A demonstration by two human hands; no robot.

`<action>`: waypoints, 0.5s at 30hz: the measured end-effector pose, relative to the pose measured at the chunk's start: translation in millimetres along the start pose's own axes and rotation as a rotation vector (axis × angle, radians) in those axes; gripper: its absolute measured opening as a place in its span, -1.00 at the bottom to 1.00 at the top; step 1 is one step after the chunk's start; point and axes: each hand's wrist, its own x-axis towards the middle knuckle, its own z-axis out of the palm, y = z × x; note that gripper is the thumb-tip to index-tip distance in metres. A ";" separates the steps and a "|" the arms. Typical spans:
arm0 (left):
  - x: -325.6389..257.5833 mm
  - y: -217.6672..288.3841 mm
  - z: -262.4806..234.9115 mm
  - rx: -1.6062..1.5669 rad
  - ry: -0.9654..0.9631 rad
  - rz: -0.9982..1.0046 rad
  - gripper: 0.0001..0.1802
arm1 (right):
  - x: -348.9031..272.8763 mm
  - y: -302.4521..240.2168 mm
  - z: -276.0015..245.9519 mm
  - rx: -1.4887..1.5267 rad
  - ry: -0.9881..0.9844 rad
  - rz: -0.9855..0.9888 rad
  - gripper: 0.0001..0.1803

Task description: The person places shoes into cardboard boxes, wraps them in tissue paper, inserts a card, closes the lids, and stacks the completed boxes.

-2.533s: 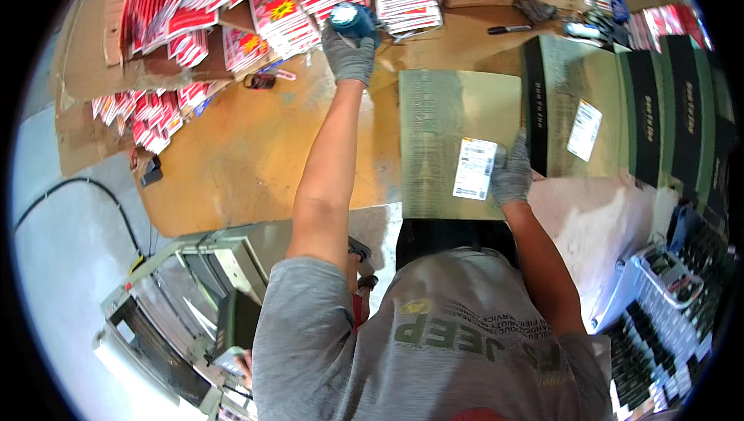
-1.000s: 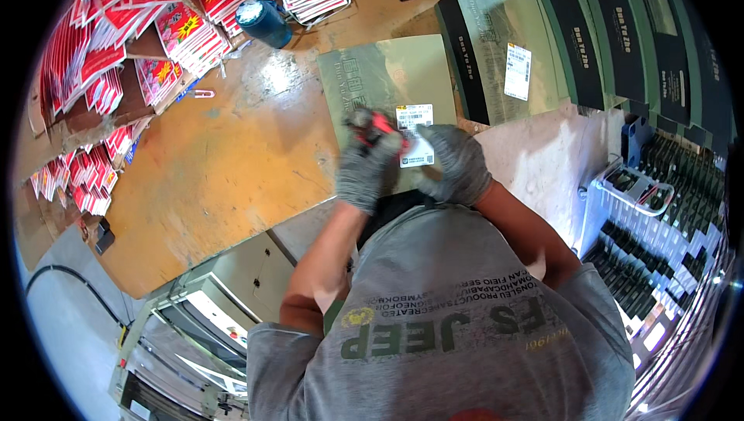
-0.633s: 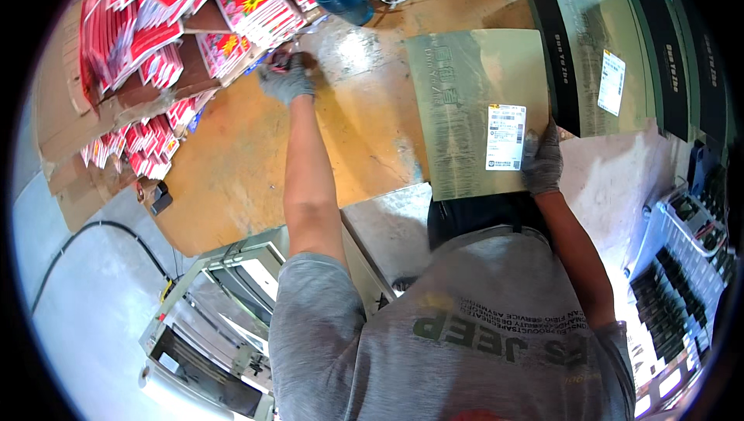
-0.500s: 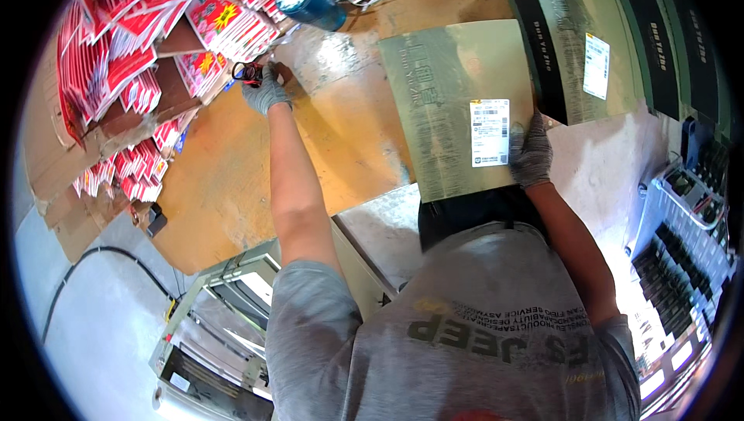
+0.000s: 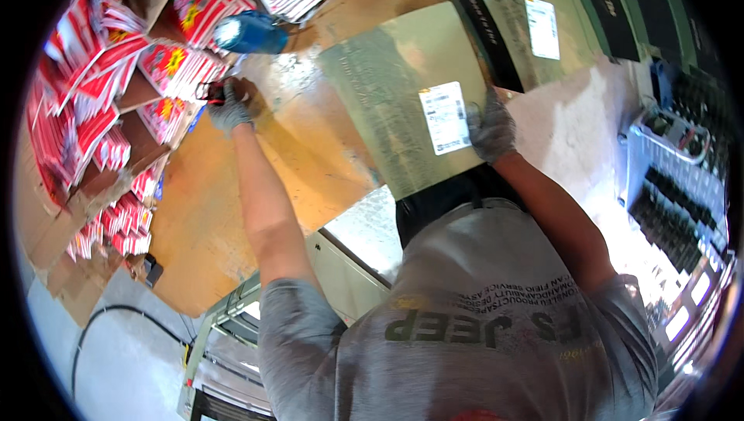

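In a grey glove, my left hand (image 5: pixel 229 112) is closed round a small black-and-red tool (image 5: pixel 210 93), whose exact kind I cannot make out. It is over the table beside the stacks of red packets (image 5: pixel 166 71). My right hand (image 5: pixel 494 128), also gloved, grips the right edge of a flat olive-green box (image 5: pixel 385 84) that lies partly on the table and reaches over its near edge towards my body. A white printed label (image 5: pixel 445 118) is stuck on the box, close to my right fingers. The fingertips under the box are hidden.
More green boxes with black bands (image 5: pixel 593 6) lie in a row at the far right. A blue bottle (image 5: pixel 251 33) lies by the packets. Torn cardboard cartons (image 5: pixel 46 231) are at the left. A grey crate (image 5: pixel 673 148) stands right; a metal frame (image 5: pixel 221 320) is below the table (image 5: pixel 194 212).
The whole view has swung, so the table and boxes sit further left and slightly tilted. Both hands keep their holds, the left on the small tool and the right on the box.
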 end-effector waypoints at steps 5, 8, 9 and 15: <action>-46.4 22.4 32.4 0.146 -0.096 0.441 -0.28 | -1.3 1.6 -0.5 0.166 0.032 0.056 -0.44; -69.2 29.4 46.6 -0.418 -0.289 0.216 -0.29 | 3.4 -7.4 -10.8 0.141 -0.046 0.109 -0.43; -51.7 12.1 55.9 -0.387 -0.284 0.208 -0.31 | 1.9 -7.6 -12.4 0.139 -0.046 0.125 -0.43; -27.7 3.8 47.2 -0.233 -0.284 0.160 -0.24 | 1.6 -1.1 -6.3 0.134 -0.071 0.117 -0.38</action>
